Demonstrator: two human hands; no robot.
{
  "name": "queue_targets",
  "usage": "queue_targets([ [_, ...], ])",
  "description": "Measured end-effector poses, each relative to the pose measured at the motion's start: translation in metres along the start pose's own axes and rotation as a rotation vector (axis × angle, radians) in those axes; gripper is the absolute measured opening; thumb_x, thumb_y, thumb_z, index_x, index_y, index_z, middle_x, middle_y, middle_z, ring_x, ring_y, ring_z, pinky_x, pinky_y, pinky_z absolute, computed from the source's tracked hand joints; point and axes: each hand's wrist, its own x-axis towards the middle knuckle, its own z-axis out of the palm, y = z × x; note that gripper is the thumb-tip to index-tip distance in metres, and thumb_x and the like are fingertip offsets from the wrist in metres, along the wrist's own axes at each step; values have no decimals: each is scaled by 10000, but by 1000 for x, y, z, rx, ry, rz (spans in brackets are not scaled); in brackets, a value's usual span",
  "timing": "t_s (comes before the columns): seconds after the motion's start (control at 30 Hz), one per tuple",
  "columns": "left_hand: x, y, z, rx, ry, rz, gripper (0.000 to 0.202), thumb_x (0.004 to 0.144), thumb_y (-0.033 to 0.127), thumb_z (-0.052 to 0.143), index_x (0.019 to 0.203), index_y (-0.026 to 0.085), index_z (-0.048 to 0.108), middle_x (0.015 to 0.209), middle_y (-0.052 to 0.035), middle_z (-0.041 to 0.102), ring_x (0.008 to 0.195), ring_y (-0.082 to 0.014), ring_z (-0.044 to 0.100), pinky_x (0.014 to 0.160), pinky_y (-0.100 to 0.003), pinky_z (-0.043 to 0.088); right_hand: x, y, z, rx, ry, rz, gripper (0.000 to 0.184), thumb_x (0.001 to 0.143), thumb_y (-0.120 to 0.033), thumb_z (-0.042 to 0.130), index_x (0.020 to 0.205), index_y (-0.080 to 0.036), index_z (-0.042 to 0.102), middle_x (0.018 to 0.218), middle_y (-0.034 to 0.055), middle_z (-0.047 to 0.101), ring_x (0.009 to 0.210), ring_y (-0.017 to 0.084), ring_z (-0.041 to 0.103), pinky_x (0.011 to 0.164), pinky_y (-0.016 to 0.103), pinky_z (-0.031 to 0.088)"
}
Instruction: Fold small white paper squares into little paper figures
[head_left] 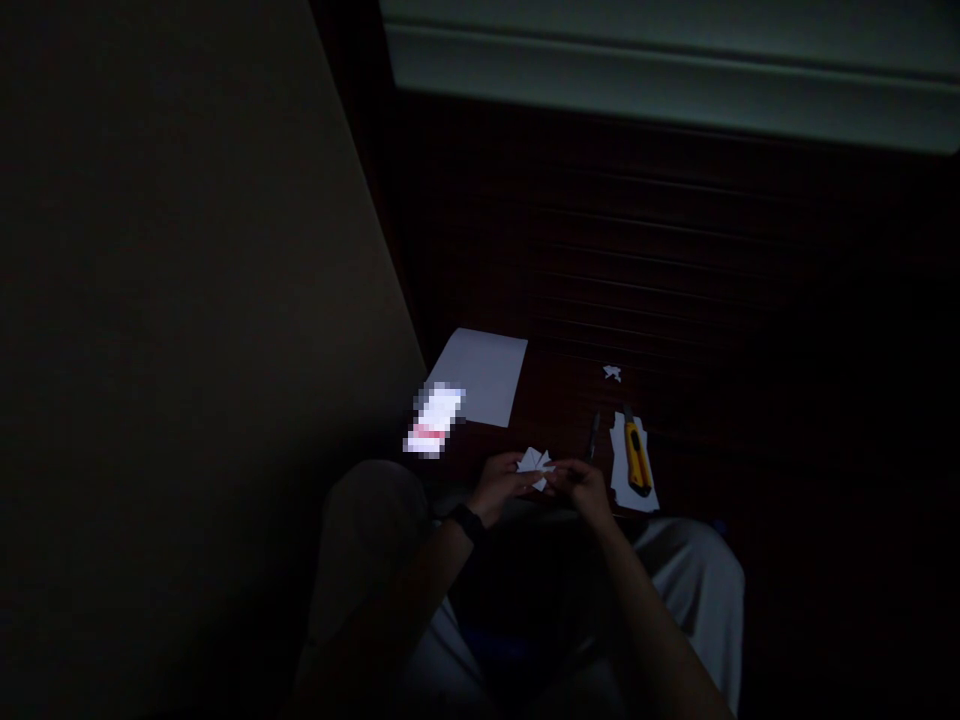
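In dim light, both of my hands meet over my lap at the near edge of a small dark wooden table (562, 400). Between them is a small folded white paper piece (535, 466) with several pointed flaps. My left hand (501, 487), with a dark watch on its wrist, pinches the piece's left side. Closed fingers of my right hand (583, 488) grip its right side.
A white paper sheet (484, 372) lies at the table's left. A pixelated bright patch (433, 420) sits beside it. A dark pen (593, 436), a yellow utility knife (637, 457) on a paper strip, and a tiny paper scrap (612, 373) lie to the right. A wall stands to the left.
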Motion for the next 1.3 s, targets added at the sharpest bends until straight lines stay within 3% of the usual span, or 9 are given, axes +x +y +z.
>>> queue_targets([
  [0.23, 4, 2, -2, 10, -21, -26, 388, 558, 225, 781, 902, 114, 641, 850, -92, 672, 729, -174, 641, 665, -283, 505, -1, -1, -2, 8, -36, 20, 424, 557, -400, 767, 918, -189, 701, 759, 40, 693, 600, 175, 637, 602, 325, 538],
  [0.33, 4, 4, -3, 0, -33, -49, 384, 542, 208, 787, 885, 114, 641, 843, -93, 675, 735, -188, 647, 677, -301, 509, -1, -1, -3, -2, -50, 21, 414, 551, -412, 771, 891, -181, 716, 750, 52, 693, 610, 185, 640, 600, 331, 541],
  [0.57, 2, 11, -6, -51, -93, -118, 416, 539, 195, 787, 917, 97, 645, 930, -140, 672, 815, -227, 652, 755, -341, 506, 2, -1, -3, -41, -84, -36, 307, 564, -420, 763, 776, -200, 735, 960, 66, 659, 677, 189, 641, 594, 315, 541],
  [0.8, 5, 18, -6, -44, -122, -148, 389, 533, 196, 790, 884, 95, 655, 930, -128, 671, 833, -227, 645, 774, -348, 505, 3, 0, -5, -166, -43, -97, 317, 615, -411, 729, 838, -186, 728, 743, 53, 684, 586, 162, 615, 536, 267, 498],
  [1.07, 35, 52, 3, -12, -68, -81, 334, 531, 171, 790, 825, 100, 647, 847, -104, 673, 765, -204, 639, 697, -336, 527, 38, -33, -2, -352, 24, -222, 228, 689, -359, 660, 834, -197, 731, 760, 60, 708, 702, 200, 634, 655, 299, 487],
  [1.3, 63, 74, -8, -121, -128, -144, 311, 546, 106, 765, 828, 104, 636, 868, -98, 677, 801, -205, 641, 762, -348, 514, 60, -52, 8, -480, -18, -414, 166, 765, -236, 584, 851, -251, 726, 873, 45, 704, 804, 202, 637, 747, 317, 483],
])
